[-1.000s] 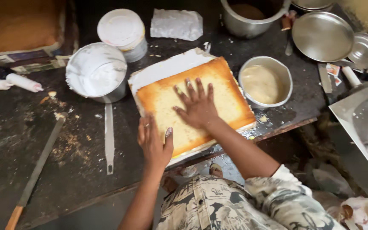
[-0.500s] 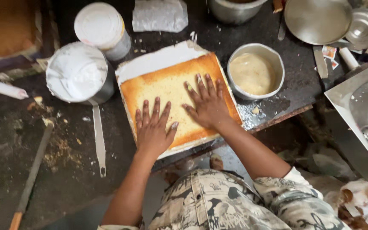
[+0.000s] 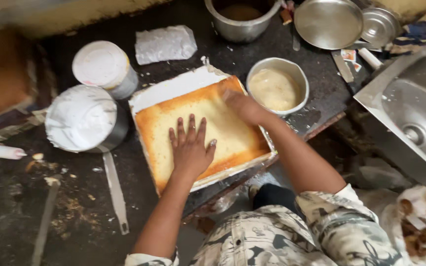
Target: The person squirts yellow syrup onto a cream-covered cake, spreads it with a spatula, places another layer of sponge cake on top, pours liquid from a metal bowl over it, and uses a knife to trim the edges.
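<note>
We have both palms on the sponge sheet (image 3: pixel 208 130), which lies on its white board — long axis slanting from near-left to far-right. Our left hand (image 3: pixel 190 148) presses flat, fingers spread, gripping nothing; our right hand (image 3: pixel 245 108), blurred, rests near the far-right corner beside the cream bowl (image 3: pixel 277 86).

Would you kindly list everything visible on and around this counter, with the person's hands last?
Sponge cake sheet: one, golden-brown edged, on a white board at counter centre.
White board: one, under the cake.
Bowl of batter: one, steel, pale cream filling, right of the cake.
Tub of white cream: one, left of the cake.
White-lidded tub: one, behind the cream tub.
Wrapped white block: one, top centre.
Steel pot: one, top edge.
Steel plates: two, top right.
Sink: one, steel, far right.
Palette knife: one, left of the cake.
Left hand: flat on the cake.
Right hand: blurred, on the cake's far right corner.
</note>
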